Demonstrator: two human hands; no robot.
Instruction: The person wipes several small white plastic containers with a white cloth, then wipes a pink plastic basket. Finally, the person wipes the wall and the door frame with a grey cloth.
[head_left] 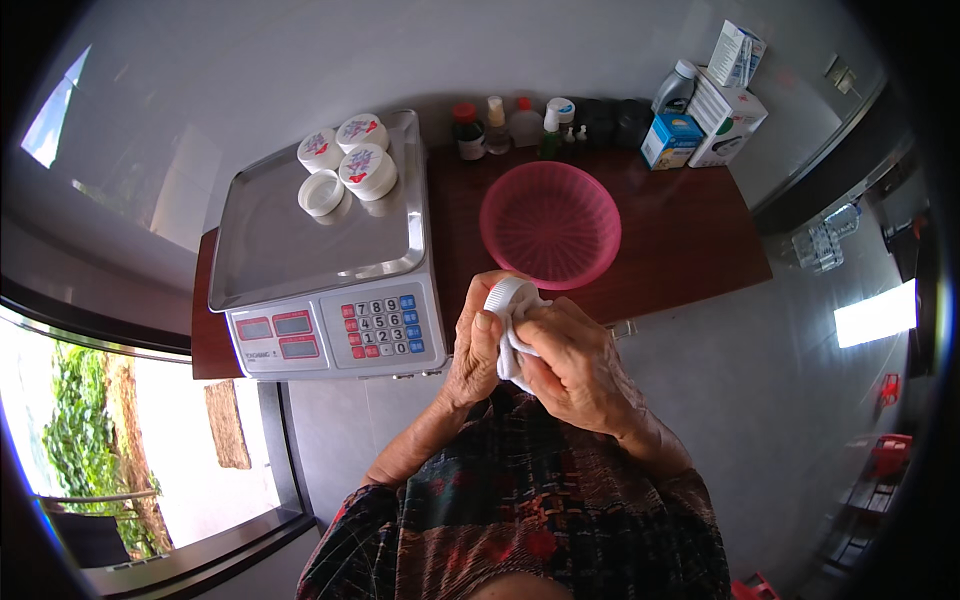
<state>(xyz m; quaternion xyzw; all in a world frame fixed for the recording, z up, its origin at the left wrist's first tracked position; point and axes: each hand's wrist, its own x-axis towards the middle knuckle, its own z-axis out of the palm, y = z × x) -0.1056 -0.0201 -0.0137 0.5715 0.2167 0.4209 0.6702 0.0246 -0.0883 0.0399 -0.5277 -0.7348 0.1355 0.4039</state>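
Note:
In front of my chest, my left hand [478,335] grips a white round cap with a ribbed side [508,294]. My right hand [575,365] bunches a white cloth [512,362] and presses it against the cap; the cap's inner side is hidden. Beyond my hands to the left, a price scale [325,245] carries three white jars with printed lids [367,172] and one white jar without a lid [321,193] on its steel pan. A pink plastic basket [550,225] sits on the table just past my hands.
The dark red wooden table [690,235] stands against a grey wall. Several bottles [497,125] line its back edge. At its far right are a blue box [671,140], white boxes [722,120] and a grey bottle [674,88]. Plastic bottles [825,240] lie beyond the right end.

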